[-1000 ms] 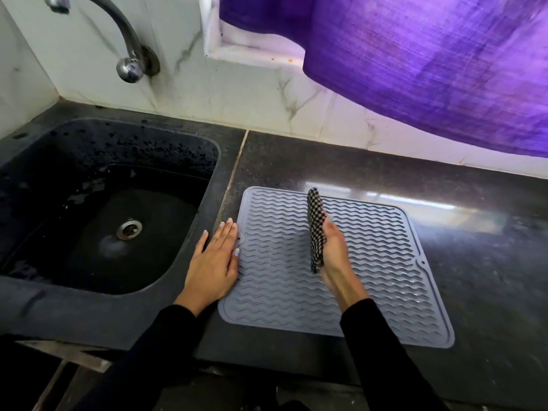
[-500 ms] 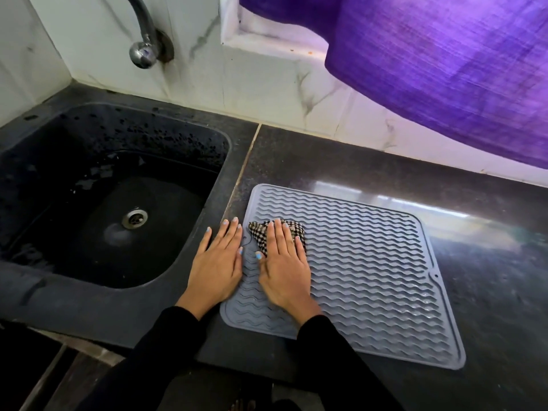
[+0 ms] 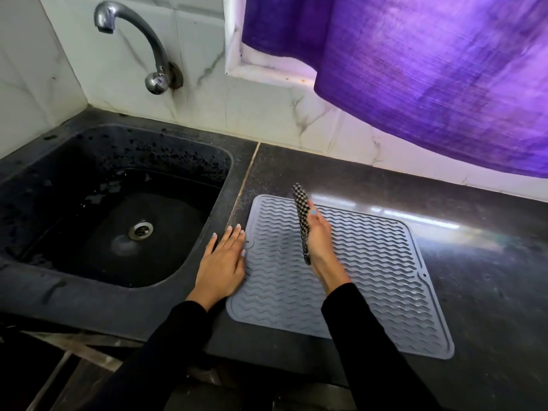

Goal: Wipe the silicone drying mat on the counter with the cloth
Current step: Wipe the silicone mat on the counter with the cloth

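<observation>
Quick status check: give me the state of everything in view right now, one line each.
silicone drying mat: flat on the counter, bare.
cloth: folded, raised on edge over the mat.
right hand: grips the cloth.
left hand: flat, fingers straight, at the mat's left edge.
tap: no water running.
sink: wet, drain open.
purple curtain: hanging over the counter.

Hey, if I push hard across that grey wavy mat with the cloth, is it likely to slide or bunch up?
Probably it slides a little: the mat lies loose on a glossy counter, likely why the left hand rests flat at its edge. It looks thin and flexible, so it may ripple. The cloth in the right hand looks light.
</observation>
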The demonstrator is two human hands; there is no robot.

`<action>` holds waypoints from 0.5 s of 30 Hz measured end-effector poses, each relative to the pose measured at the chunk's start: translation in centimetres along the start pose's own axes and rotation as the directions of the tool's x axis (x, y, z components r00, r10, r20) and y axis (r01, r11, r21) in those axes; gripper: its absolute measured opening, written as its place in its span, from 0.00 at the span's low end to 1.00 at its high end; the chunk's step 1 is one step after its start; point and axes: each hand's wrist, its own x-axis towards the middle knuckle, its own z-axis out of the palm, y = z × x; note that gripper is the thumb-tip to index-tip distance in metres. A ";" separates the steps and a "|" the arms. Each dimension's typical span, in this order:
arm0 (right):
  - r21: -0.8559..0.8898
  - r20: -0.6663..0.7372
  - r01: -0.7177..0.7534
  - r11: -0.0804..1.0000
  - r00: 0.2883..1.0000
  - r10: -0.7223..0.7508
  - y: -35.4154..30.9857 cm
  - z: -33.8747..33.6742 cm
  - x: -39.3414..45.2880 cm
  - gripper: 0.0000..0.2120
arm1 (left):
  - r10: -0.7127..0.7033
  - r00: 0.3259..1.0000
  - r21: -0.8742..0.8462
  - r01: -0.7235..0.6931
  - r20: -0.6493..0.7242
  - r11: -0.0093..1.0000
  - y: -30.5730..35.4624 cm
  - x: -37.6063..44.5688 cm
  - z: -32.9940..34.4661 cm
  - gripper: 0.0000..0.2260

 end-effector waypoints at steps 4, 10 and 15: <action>-0.765 0.287 0.329 0.553 0.944 -0.164 3.0 2.5 -1.1 0.24 | 0.015 0.999 -0.005 -0.016 -0.029 1.000 -0.3 -0.1 0.2 0.32; -0.909 0.324 0.362 0.206 0.926 -0.196 6.8 3.8 -1.6 0.36 | 0.022 0.999 0.018 -0.021 -0.038 1.000 -0.4 0.1 0.4 0.29; -0.888 0.354 0.352 0.296 0.934 -0.047 5.7 3.3 -0.3 0.26 | 0.028 0.999 0.032 -0.026 -0.046 0.999 -0.3 0.1 0.3 0.28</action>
